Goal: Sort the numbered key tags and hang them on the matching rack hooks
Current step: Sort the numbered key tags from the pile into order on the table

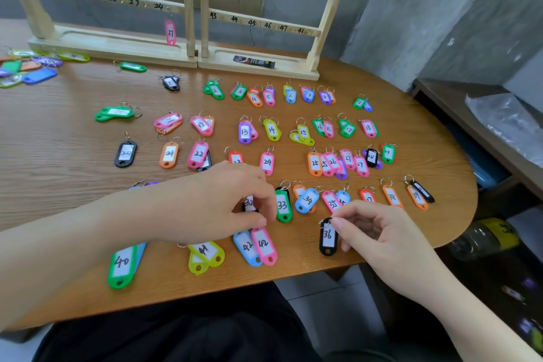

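Several coloured numbered key tags lie in rows on the wooden table (73, 185). My right hand (379, 232) pinches the ring of a black tag marked 36 (327, 236) near the front edge. My left hand (223, 200) pinches the top of a pink tag marked 42 (266, 245), beside a blue 42 tag (246, 247). A wooden rack (188, 9) with numbered hooks stands at the back. One pink tag marked 37 (170, 33) hangs under the number 24.
A pile of unsorted tags (26, 67) lies at the far left. A small dark packet (254, 62) sits on the rack base. The table's rounded edge ends at the right, beside a dark shelf (470, 126) with plastic wrap and a bottle (484, 236).
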The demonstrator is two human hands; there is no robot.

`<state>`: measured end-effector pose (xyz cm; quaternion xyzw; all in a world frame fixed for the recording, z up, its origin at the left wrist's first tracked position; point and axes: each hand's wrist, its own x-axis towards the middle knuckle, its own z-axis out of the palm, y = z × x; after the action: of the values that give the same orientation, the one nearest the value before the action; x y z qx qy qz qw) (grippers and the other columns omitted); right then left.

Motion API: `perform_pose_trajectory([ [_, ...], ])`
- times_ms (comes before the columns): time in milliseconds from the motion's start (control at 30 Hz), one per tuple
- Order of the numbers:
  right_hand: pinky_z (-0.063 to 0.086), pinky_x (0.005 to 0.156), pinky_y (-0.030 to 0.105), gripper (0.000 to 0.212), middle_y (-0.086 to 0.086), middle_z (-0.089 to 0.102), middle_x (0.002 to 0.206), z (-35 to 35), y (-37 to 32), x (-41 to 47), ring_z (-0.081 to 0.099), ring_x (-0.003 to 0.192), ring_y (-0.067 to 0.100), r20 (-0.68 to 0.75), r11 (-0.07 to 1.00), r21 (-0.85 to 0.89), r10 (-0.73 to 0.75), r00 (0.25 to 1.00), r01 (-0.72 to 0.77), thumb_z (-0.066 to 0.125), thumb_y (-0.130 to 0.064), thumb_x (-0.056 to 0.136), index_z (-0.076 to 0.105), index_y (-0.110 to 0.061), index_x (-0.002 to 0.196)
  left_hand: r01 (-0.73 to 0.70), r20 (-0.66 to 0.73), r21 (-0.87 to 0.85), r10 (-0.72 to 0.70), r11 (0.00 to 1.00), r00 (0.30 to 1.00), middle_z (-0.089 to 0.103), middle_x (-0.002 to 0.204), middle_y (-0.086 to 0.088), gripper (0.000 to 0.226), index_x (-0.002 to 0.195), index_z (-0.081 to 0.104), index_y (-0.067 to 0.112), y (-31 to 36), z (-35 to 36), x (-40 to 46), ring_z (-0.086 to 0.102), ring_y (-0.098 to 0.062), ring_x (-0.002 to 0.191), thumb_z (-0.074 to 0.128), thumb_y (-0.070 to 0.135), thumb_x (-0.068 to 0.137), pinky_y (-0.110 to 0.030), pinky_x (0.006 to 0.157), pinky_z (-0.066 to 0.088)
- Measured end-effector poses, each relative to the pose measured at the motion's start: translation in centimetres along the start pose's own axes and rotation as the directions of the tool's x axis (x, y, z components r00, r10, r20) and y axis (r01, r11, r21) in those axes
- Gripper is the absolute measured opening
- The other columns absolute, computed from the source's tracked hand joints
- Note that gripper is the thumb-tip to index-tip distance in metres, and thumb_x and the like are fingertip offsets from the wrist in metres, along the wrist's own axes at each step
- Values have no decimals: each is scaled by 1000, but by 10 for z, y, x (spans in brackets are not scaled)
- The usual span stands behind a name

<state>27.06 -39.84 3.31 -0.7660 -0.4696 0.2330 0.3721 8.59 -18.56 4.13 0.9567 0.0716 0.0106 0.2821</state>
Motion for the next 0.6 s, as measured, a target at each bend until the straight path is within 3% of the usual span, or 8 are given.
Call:
perform_pose_trajectory([
  [167, 54, 69, 29, 12, -5, 68, 72, -8, 2, -3, 64, 69, 11, -38, 1000, -29, -2, 999, 1, 68, -19, 95, 74, -25, 87, -31, -73, -16, 30, 999, 997, 57, 96, 18, 9, 93, 67, 41, 6, -3, 10, 51, 1, 103, 64, 34, 96, -13, 100, 24],
  [300, 54, 69, 34, 12, -4, 70, 77, -23, 14, -1, 66, 73, 14, -95, 995, -95, 16, 995, -25, 68, -22, 95, 74, -27, 85, -74, -80, 12, 75, 997, 994, 58, 95, 17, 8, 94, 68, 38, 15, -1, 27, 50, 0, 98, 63, 33, 97, -19, 94, 30],
  [467, 52, 69, 26, 13, -5, 73, 80, -56, 42, 7, 68, 76, 14, -279, 983, -154, 57, 959, -104, 70, -23, 94, 74, -30, 84, -110, -80, 30, 112, 993, 990, 58, 95, 18, 10, 90, 65, 41, 24, 2, 48, 47, 3, 101, 61, 35, 97, -25, 93, 32],
  [600, 45, 61, 9, 14, -16, 70, 75, -80, 57, 13, 62, 68, -2, -342, 971, -159, 113, 933, -176, 68, -22, 96, 74, -28, 85, -110, -78, 39, 113, 993, 991, 60, 97, 18, 9, 90, 65, 39, 27, 6, 62, 48, 1, 99, 60, 37, 97, -23, 94, 31],
])
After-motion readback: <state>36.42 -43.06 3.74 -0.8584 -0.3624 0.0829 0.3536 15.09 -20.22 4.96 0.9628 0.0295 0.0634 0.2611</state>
